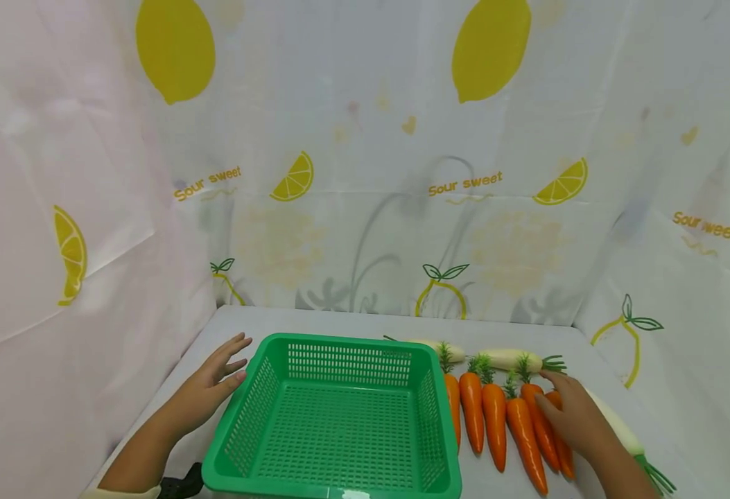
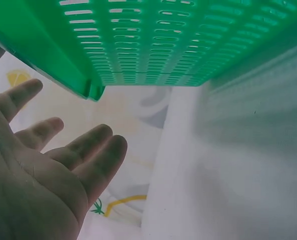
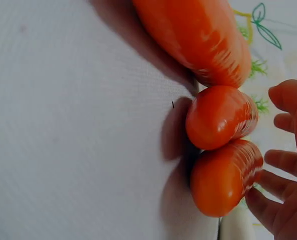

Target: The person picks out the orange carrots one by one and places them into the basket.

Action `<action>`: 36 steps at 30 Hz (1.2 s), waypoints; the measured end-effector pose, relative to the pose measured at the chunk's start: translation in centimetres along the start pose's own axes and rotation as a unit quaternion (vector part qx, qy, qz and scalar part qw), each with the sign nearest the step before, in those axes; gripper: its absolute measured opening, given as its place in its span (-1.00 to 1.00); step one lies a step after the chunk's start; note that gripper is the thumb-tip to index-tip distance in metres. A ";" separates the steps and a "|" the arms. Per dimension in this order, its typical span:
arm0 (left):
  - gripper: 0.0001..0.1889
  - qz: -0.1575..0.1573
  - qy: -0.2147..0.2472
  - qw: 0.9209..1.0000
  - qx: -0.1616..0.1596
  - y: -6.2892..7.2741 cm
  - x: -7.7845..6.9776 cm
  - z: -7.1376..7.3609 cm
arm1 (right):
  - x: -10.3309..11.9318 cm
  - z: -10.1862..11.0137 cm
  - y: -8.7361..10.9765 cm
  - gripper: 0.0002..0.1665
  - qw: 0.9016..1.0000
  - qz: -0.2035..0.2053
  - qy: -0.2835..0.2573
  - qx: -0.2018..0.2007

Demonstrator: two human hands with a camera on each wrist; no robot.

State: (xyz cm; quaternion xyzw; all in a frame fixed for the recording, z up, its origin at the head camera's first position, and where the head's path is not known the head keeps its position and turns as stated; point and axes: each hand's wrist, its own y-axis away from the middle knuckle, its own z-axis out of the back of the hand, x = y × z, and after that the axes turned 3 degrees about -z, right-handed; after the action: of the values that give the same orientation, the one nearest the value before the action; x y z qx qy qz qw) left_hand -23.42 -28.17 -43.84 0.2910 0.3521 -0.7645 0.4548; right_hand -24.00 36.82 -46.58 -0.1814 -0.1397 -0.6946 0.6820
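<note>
Left hand: fingers straight and spread, holding nothing. It sits just beside the left rim of the green basket, thumb nearest the rim; can't tell whether it touches. Left wrist view puts the palm next to the basket's slotted side, fingers fanned.

Right hand: fingers extended and a little apart, nothing gripped. It hovers at the right end of the carrots, partly covering the rightmost one in the head view. Right wrist view shows fingertips right by the nearest carrot; contact unclear.

Basket is front and center on the white table, upright, inside bottom visible. Six carrots lie in a row right of it, leafy tops toward the back wall, tips toward the person. Leftmost one is partly hidden behind the basket's right rim.

Two white radishes lie crosswise behind the carrots, end to end. Third radish is right of the right hand, slanted, greens toward the person.

Wall cloth has lemon prints. Dark object by the left forearm, too cropped to identify.
</note>
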 end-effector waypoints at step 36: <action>-0.42 -0.060 0.092 0.994 -0.012 1.6 1.8 -1.7 | -2.3 -0.3 1.2 -0.18 0.994 -0.067 -0.066 0.059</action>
State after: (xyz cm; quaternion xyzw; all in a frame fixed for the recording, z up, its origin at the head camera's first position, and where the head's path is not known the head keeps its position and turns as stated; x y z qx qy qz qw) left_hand -22.53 -28.21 -46.67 0.3325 0.4185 -0.7561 0.3776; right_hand -22.83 38.75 -47.89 -0.1767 -0.2366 -0.7157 0.6330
